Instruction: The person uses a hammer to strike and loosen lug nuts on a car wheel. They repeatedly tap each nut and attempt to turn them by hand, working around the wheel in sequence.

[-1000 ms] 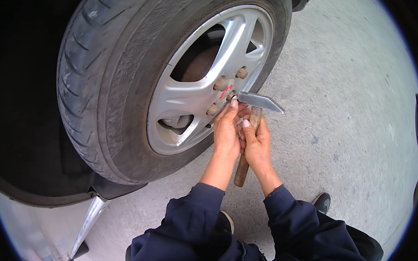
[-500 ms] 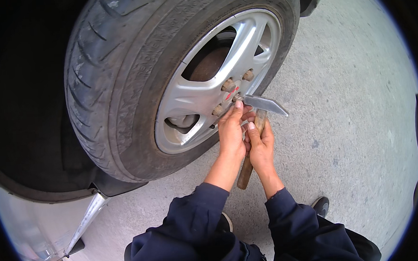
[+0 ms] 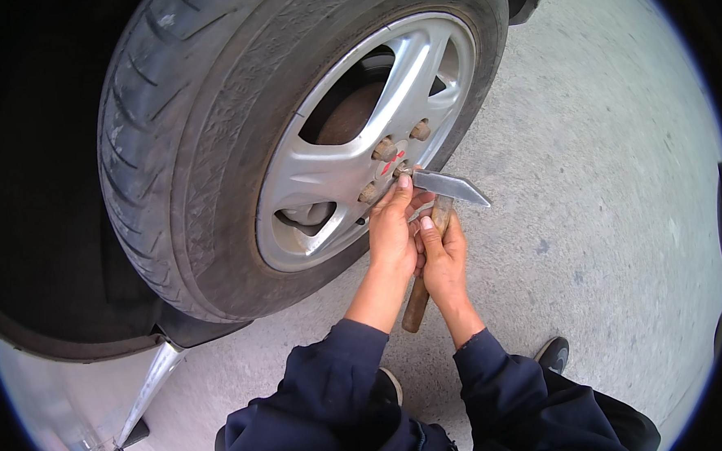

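Observation:
Beside the silver alloy wheel (image 3: 315,164), my left hand (image 3: 392,228) has its thumb and fingers closed at a lug nut (image 3: 403,168) near the hub centre. Its fingertips are partly hidden behind the hammer head. My right hand (image 3: 446,262) is wrapped round the wooden handle of a hammer (image 3: 450,187). The steel head lies across, its blunt end close to that nut and my left thumb, its tapered end pointing right. The handle's lower end sticks out below my hands. More rusty lug nuts (image 3: 385,149) sit around the hub.
A worn black tyre (image 3: 203,176) surrounds the wheel, under a dark wheel arch (image 3: 73,343). Silver bodywork (image 3: 68,396) curves along the lower left. Grey concrete (image 3: 605,213) spreads to the right, and my shoe (image 3: 554,354) stands on it.
The wheel, both hands and the hammer appear slightly further left, as the whole view has shifted. My grips on the nut and the hammer look the same.

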`<action>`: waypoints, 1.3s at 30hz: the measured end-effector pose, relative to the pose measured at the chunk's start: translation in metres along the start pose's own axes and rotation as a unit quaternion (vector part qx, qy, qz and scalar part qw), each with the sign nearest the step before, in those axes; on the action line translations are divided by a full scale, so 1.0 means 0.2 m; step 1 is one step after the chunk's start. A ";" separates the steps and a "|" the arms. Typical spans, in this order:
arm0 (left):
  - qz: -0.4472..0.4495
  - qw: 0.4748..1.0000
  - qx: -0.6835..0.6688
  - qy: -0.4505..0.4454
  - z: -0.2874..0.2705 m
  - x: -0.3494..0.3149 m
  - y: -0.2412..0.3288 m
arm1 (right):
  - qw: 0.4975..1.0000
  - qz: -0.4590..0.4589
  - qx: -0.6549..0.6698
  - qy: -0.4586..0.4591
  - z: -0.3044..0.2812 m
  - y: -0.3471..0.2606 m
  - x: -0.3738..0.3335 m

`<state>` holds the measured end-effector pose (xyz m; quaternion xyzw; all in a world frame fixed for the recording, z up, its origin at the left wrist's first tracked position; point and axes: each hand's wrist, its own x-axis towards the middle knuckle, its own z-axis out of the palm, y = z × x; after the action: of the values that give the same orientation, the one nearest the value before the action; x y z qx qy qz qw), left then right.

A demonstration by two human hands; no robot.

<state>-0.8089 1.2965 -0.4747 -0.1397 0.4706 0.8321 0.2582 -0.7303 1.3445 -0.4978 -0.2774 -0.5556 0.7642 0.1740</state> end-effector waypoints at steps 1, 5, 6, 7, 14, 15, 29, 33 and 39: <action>-0.005 1.000 -0.008 -0.004 0.00 0.00 0.00 | 1.000 -0.006 0.002 0.000 0.00 0.00 0.00; -0.023 0.999 -0.033 -0.009 0.00 0.00 0.00 | 1.000 -0.006 0.000 -0.007 -0.01 0.01 0.01; -0.026 0.999 -0.038 -0.009 0.00 0.00 0.00 | 1.000 -0.007 0.001 -0.006 -0.02 0.01 0.01; -0.027 0.999 -0.044 -0.013 0.00 0.00 0.00 | 1.000 -0.008 0.001 -0.006 -0.02 0.01 0.01; -0.036 0.996 -0.079 -0.006 0.00 0.00 -0.01 | 1.000 -0.017 -0.003 -0.011 -0.02 -0.02 0.02; -0.033 0.996 -0.085 -0.010 0.00 0.00 -0.01 | 1.000 -0.004 0.001 -0.015 -0.02 -0.03 0.02; -0.036 0.994 -0.104 -0.004 0.00 0.00 0.02 | 0.997 0.063 0.015 -0.045 -0.04 -0.09 0.02; -0.027 0.995 -0.093 0.014 0.02 0.00 0.02 | 0.996 0.075 0.008 -0.046 -0.05 -0.12 0.02; -0.023 0.994 -0.102 0.023 0.04 -0.03 0.02 | 0.996 0.074 -0.018 -0.041 -0.05 -0.13 0.02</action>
<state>-0.8057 1.3002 -0.4646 -0.1954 0.3857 0.8660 0.2511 -0.7294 1.3625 -0.4757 -0.2891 -0.5536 0.7759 0.0891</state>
